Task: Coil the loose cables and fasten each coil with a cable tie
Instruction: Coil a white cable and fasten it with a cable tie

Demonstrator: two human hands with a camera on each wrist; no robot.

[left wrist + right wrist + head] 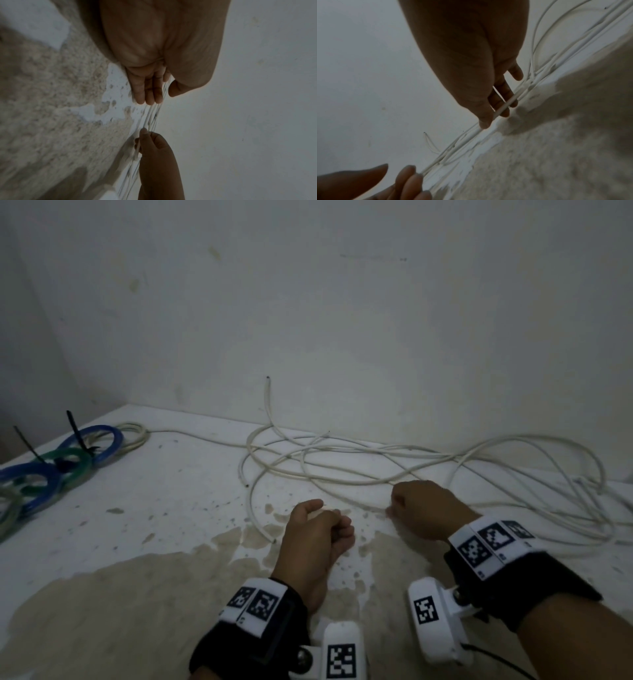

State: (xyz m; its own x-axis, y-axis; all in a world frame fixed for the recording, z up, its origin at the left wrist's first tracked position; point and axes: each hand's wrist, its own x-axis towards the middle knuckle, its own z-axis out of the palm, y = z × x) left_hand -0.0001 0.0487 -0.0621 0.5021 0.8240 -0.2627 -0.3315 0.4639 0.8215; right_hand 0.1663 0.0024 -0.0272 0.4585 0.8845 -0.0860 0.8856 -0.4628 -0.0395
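A long white cable [428, 455] lies in loose, tangled loops across the white table [171, 491], with one end standing up against the wall. My left hand [337, 522] is curled round a strand of it near the table's front; the left wrist view shows the fingers [149, 93] and thumb closed on the cable [154, 115]. A short way to the right, my right hand [394, 506] pinches the same strand [505, 105] between thumb and fingers [498, 102]. The strand runs nearly straight between the two hands.
At the table's left edge lie blue coils [102, 443] and green coils [73, 463], each bound with black cable ties [73, 433], and a small white coil [133, 436]. A wall stands behind the table. Brown stains cover the near table surface [137, 594].
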